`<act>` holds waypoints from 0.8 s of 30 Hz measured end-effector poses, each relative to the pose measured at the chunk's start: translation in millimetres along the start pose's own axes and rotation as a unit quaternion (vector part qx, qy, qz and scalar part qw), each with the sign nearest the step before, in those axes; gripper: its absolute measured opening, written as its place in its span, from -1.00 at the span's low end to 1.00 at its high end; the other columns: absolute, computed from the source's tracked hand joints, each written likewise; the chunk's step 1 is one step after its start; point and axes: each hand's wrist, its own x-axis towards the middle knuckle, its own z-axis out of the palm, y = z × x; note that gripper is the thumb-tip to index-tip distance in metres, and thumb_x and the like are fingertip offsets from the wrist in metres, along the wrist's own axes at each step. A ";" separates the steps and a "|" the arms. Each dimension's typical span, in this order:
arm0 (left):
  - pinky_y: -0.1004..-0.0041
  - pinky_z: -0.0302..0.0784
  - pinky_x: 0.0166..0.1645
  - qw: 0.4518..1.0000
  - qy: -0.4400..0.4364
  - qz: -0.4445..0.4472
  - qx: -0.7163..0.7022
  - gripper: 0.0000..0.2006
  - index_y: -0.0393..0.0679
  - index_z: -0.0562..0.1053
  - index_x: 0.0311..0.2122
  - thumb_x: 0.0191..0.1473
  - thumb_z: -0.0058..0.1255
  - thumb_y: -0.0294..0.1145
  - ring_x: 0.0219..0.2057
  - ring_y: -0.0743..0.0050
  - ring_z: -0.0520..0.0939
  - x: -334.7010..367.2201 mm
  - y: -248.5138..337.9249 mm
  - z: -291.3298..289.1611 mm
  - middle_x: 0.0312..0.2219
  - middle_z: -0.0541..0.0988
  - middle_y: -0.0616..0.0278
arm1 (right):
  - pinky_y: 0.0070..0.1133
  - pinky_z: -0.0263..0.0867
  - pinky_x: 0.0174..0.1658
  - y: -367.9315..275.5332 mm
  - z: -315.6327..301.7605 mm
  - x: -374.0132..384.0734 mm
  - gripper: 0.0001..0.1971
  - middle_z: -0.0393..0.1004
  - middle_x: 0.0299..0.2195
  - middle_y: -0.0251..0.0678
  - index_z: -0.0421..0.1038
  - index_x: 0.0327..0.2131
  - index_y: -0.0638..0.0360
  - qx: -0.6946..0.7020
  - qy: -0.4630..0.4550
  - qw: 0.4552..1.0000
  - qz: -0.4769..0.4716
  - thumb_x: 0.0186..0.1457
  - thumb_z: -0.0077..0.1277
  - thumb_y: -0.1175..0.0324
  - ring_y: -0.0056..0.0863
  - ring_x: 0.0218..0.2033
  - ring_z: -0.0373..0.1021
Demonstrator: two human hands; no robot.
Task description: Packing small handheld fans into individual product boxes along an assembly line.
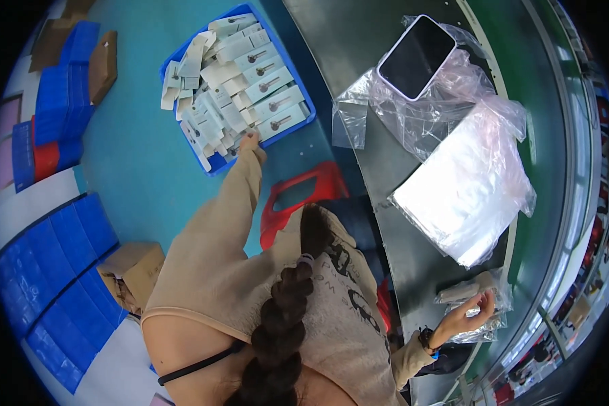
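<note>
head: fisheye | from above, near | faces down at hands (pixel 461 319) | rim perhaps blurred

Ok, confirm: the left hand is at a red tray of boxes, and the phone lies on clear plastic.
The head view shows a blue tray of boxes, not red; the left hand is at it, and the phone lies on clear plastic.

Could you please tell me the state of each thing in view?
Blue tray: uncovered, well filled
White boxes: some with open flaps
Phone: face up, screen dark
Clear bags: rumpled, partly under the phone
Stack of bags: lying mostly flat
Left hand: at the tray, grip unclear
Right hand: fingers curved, at wrapped packets, grip unclear
</note>
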 end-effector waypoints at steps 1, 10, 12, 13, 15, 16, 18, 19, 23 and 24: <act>0.33 0.47 -0.21 0.997 -0.068 -0.005 -0.034 -0.62 -0.22 0.52 -0.24 -0.07 0.10 -0.12 -0.34 0.23 0.60 -23.5 8.4 3.7 -0.40 0.60 0.07 | -0.56 0.24 -0.18 -5.2 3.6 0.4 -0.78 0.46 -0.18 -0.23 0.38 -0.11 0.31 -0.018 -0.009 1.000 -0.017 0.16 -0.06 0.49 -0.48 -0.29 0.31; 0.31 0.49 -0.25 0.990 0.047 0.068 -0.114 -0.74 -0.12 0.54 -0.33 0.02 0.00 -0.15 -0.39 0.24 0.63 -63.2 52.9 -42.9 -0.47 0.61 0.13 | -0.55 0.28 -0.18 -9.3 16.9 7.1 -0.80 0.48 -0.23 -0.24 0.41 -0.15 0.32 0.050 -0.006 0.998 -0.032 0.14 -0.03 0.50 -0.46 -0.30 0.36; 0.24 0.48 -0.26 0.994 0.048 0.079 -0.065 -0.73 -0.10 0.48 -0.29 0.09 -0.09 -0.12 -0.39 0.16 0.62 -108.5 126.5 -79.6 -0.47 0.60 0.09 | -0.54 0.29 -0.16 -13.3 12.4 3.5 -0.81 0.48 -0.24 -0.24 0.41 -0.17 0.33 0.030 0.014 0.999 -0.035 0.12 -0.02 0.52 -0.44 -0.29 0.37; 0.19 0.46 -0.24 0.986 0.107 0.128 0.009 -0.71 -0.06 0.46 -0.24 0.12 -0.16 -0.09 -0.38 0.11 0.62 -105.1 123.3 -94.2 -0.44 0.61 0.09 | -0.54 0.29 -0.14 -15.2 10.9 6.2 -0.82 0.48 -0.25 -0.23 0.42 -0.18 0.33 0.047 0.009 0.998 -0.045 0.11 -0.02 0.54 -0.43 -0.28 0.38; 0.13 0.42 -0.27 0.946 0.154 0.211 0.192 -0.76 -0.03 0.46 -0.23 0.15 -0.18 -0.16 -0.40 0.06 0.61 -125.1 169.9 -137.9 -0.42 0.61 0.13 | -0.54 0.29 -0.12 -21.8 3.0 7.3 -0.82 0.48 -0.27 -0.22 0.43 -0.21 0.34 0.040 0.028 0.997 -0.062 0.08 -0.03 0.59 -0.39 -0.26 0.39; 0.10 0.34 -0.27 0.910 0.188 0.299 0.219 -0.79 -0.04 0.45 -0.32 0.14 -0.16 -0.18 -0.41 0.07 0.58 -140.1 196.6 -165.4 -0.50 0.56 0.13 | -0.54 0.29 -0.12 -24.2 -0.2 6.9 -0.83 0.48 -0.29 -0.20 0.43 -0.22 0.35 0.027 0.046 0.996 -0.065 0.08 -0.05 0.60 -0.37 -0.26 0.39; 0.14 0.29 -0.16 0.892 0.176 0.363 0.204 -0.88 -0.12 0.43 -0.32 0.06 -0.12 -0.37 -0.34 0.11 0.54 -148.1 203.6 -219.3 -0.45 0.53 0.10 | -0.54 0.29 -0.16 -14.3 -7.2 9.9 -0.85 0.47 -0.32 -0.18 0.42 -0.25 0.34 0.011 0.059 0.997 -0.054 0.06 -0.05 0.61 -0.37 -0.27 0.39; 0.13 0.27 -0.14 0.807 0.197 0.517 0.208 -0.85 -0.21 0.41 -0.26 0.04 -0.17 -0.51 -0.30 0.07 0.50 -194.7 255.6 -267.2 -0.39 0.50 0.06 | -0.55 0.29 -0.18 -3.9 -14.3 7.9 -0.85 0.46 -0.33 -0.18 0.42 -0.25 0.33 -0.013 0.071 0.997 -0.031 0.06 -0.05 0.61 -0.38 -0.28 0.39; 0.21 0.30 -0.23 0.773 0.056 0.622 0.110 -0.83 -0.32 0.37 -0.26 -0.01 -0.17 -0.68 -0.32 -0.01 0.42 -307.5 344.2 -395.3 -0.40 0.41 -0.04 | -0.59 0.27 -0.28 25.7 -42.1 35.5 -0.84 0.45 -0.32 -0.28 0.41 -0.22 0.25 -0.016 0.066 0.989 0.129 0.09 -0.09 0.53 -0.45 -0.35 0.38; 0.21 0.30 -0.23 0.758 0.053 0.642 0.104 -0.83 -0.32 0.37 -0.26 -0.01 -0.17 -0.68 -0.32 -0.01 0.42 -322.3 361.3 -405.6 -0.40 0.41 -0.04 | -0.57 0.27 -0.29 37.1 -45.8 40.6 -0.83 0.45 -0.31 -0.27 0.41 -0.21 0.23 -0.031 0.064 0.993 0.092 0.10 -0.08 0.50 -0.42 -0.36 0.38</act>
